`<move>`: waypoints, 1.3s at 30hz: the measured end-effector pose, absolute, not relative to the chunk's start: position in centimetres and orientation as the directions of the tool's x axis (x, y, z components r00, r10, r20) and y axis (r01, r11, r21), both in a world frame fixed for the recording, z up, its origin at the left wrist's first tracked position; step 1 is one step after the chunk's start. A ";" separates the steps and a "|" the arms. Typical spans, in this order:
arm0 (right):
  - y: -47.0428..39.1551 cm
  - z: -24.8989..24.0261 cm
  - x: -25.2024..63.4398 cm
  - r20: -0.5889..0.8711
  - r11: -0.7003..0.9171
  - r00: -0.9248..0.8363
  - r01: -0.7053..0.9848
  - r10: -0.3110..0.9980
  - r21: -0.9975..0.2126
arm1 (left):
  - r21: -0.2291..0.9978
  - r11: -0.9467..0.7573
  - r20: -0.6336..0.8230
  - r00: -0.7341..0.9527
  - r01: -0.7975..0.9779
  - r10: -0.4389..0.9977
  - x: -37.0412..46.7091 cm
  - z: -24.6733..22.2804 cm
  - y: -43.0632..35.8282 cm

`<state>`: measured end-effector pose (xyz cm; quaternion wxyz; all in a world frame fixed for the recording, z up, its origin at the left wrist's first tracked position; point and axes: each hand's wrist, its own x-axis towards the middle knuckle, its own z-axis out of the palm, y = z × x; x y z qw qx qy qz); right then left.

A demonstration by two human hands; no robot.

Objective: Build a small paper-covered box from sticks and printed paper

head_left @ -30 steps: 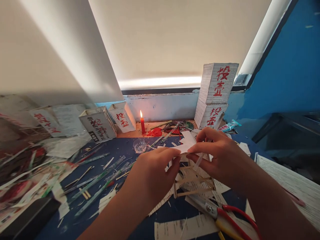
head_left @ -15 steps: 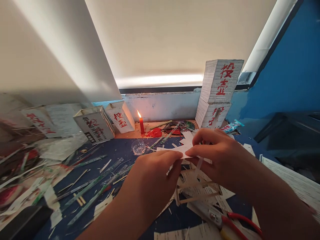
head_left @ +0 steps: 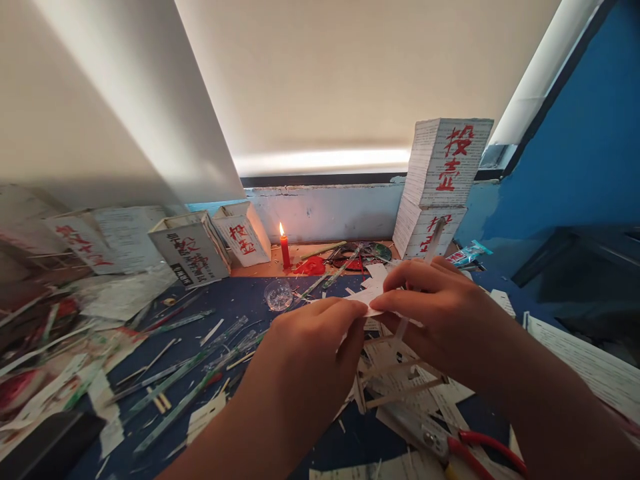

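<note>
My left hand (head_left: 315, 347) is closed, pinching the near edge of a piece of white paper (head_left: 367, 297) between thumb and fingers. Right beside it, my right hand (head_left: 430, 300) pinches the same paper with thumb and index finger. A pale translucent stick (head_left: 401, 328) passes through my right hand, its upper end showing above the knuckles; which fingers hold it is hidden. Below the hands lies a small frame of thin wooden sticks (head_left: 400, 390) on printed paper scraps. Red-handled scissors (head_left: 445, 443) rest just in front of it.
A lit red candle (head_left: 285, 250) stands at the back, near a small clear round dish (head_left: 278, 295). White paper boxes (head_left: 445, 167) with red characters are stacked at the back right; more boxes (head_left: 190, 250) stand left. Clear sticks (head_left: 190, 387) and scraps litter the dark blue table.
Both hands keep their pinch on the white paper, almost in the same place. The whole view has shifted very slightly; nothing is picked up or let go.
</note>
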<state>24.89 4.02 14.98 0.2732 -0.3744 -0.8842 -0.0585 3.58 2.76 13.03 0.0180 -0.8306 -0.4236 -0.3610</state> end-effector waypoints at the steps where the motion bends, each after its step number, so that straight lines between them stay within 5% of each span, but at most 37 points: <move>1: 4.1 15.0 25.0 0.520 0.709 -0.569 0.697 0.637 -0.107 | 0.283 -0.633 0.610 0.373 0.721 0.699 3.6 13.1 2.8; 11: 4.6 15.0 25.4 0.519 0.706 -0.591 0.708 0.617 -0.034 | 0.293 -0.616 0.618 0.347 0.731 0.706 3.7 13.1 3.0; 28: 4.2 15.0 25.1 0.526 0.732 -0.595 0.677 0.608 -0.081 | 0.338 -0.606 0.606 0.326 0.720 0.726 3.6 13.5 2.7; 39: 4.4 14.7 24.6 0.569 0.725 -0.568 0.685 0.595 -0.074 | 0.407 -0.489 0.340 0.368 0.772 0.865 3.3 14.6 2.1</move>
